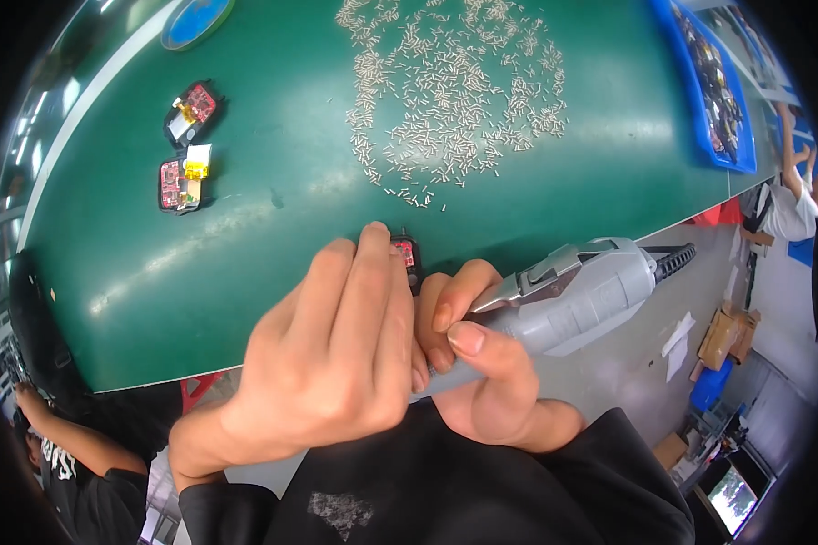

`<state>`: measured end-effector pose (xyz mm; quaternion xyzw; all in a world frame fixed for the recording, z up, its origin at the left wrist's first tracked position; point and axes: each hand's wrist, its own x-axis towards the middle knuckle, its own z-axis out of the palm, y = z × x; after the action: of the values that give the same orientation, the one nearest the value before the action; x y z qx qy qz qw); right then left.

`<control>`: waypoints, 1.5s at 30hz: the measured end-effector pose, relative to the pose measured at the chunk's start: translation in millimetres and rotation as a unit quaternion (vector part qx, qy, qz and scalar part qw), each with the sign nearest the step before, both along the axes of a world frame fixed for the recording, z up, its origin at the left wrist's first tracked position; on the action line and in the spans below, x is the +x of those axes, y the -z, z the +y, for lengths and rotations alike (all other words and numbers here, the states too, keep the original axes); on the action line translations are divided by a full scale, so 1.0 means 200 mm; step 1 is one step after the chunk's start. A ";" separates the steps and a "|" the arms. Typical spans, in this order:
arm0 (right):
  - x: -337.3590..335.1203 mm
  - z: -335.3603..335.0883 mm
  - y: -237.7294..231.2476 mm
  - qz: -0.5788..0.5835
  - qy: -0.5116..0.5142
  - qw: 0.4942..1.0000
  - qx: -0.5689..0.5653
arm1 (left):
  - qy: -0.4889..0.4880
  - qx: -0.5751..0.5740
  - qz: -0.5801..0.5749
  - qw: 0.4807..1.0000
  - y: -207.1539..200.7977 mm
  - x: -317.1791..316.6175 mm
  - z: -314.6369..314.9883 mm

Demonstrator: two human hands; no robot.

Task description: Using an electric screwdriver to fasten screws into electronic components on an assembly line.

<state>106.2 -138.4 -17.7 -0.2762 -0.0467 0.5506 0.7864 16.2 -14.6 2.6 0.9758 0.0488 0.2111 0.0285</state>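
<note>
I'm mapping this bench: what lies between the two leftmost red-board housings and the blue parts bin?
Scattered small metal pins or screws on the green tabletop, in the head view.

The head view, from the left of two side-by-side fisheye cameras worn by the person, looked down and outward across the green worktable (273, 272). It sat close above the left hand (332, 341) and right hand (491, 363), took in the black top (445, 481) at the near edge, and bent straight edges.
</note>
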 end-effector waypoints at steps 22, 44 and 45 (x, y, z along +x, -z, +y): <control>0.49 0.20 -0.21 -0.240 -0.009 0.961 0.137 | -0.036 -0.046 0.062 0.996 0.01 -0.07 -0.05; 0.50 0.27 -0.21 -0.298 -0.094 0.942 0.127 | -0.048 -0.049 -0.023 0.997 0.08 -0.07 -0.04; 0.49 0.28 -0.22 -0.298 -0.096 0.942 0.121 | -0.052 -0.050 -0.024 0.997 0.09 -0.08 -0.04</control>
<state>205.1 -82.6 25.8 -0.3246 -0.3713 0.5062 0.7075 0.6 -23.0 -14.9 0.9639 0.1097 0.2329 0.0676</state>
